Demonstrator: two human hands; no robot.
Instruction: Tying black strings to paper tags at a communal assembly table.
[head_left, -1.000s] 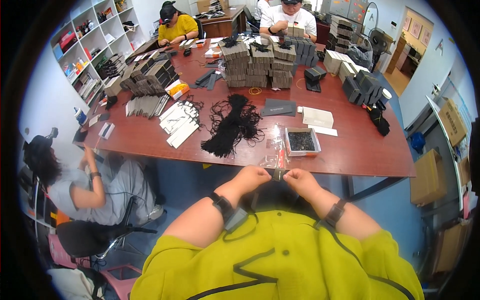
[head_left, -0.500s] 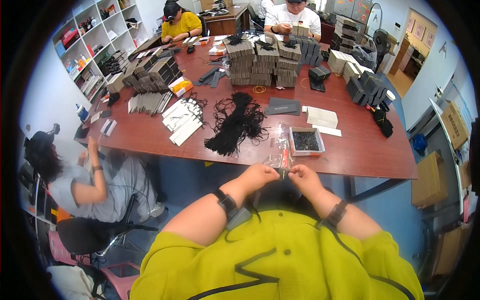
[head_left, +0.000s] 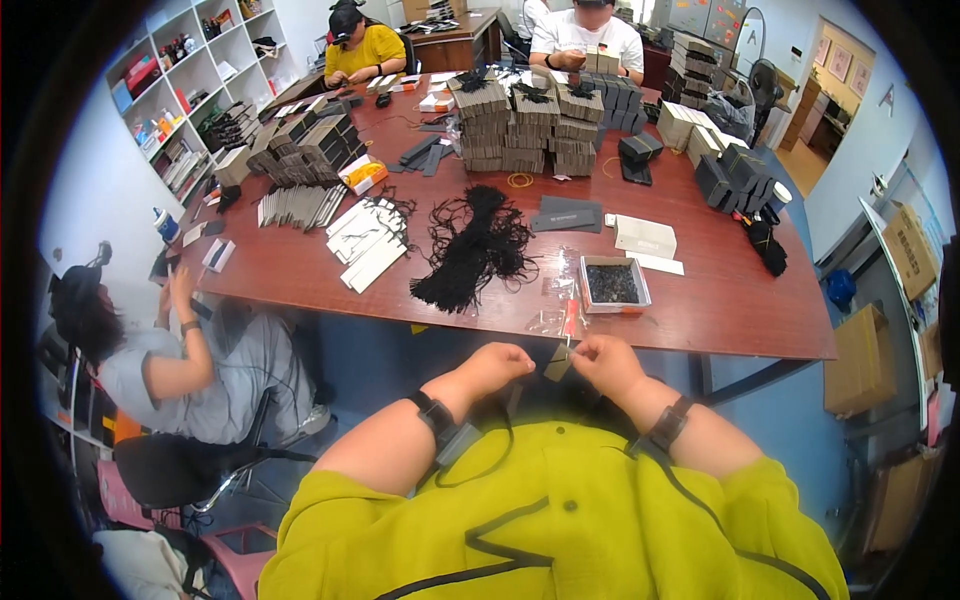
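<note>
At the table's near edge, a small olive-brown hang tag (head_left: pixel 558 363) hangs tilted from the pinched fingers of my right hand (head_left: pixel 610 368). A short pale tip shows above those fingers. My left hand (head_left: pixel 500 367) is off to the left of the tag, thumb and fingertips pressed together on what looks like a thin black cord stretching towards it. Just beyond my hands lie a clear plastic bag (head_left: pixel 548 320) with a red strip and a white box (head_left: pixel 646 300) of small dark pieces. A heap of black cords (head_left: pixel 470 255) lies farther left.
White card strips (head_left: pixel 370 262) and fanned grey tags (head_left: pixel 300 205) are at the left. Tall stacks of bundled tags (head_left: pixel 505 130) rise mid-table. Dark grey cards (head_left: pixel 566 214) lie behind the box. Co-workers sit at the left (head_left: pixel 180 370) and far side (head_left: pixel 590 45).
My hands were close together at the tag; the left has drawn away to the left and slightly down. The tag now shows more, tilted by the right hand.
</note>
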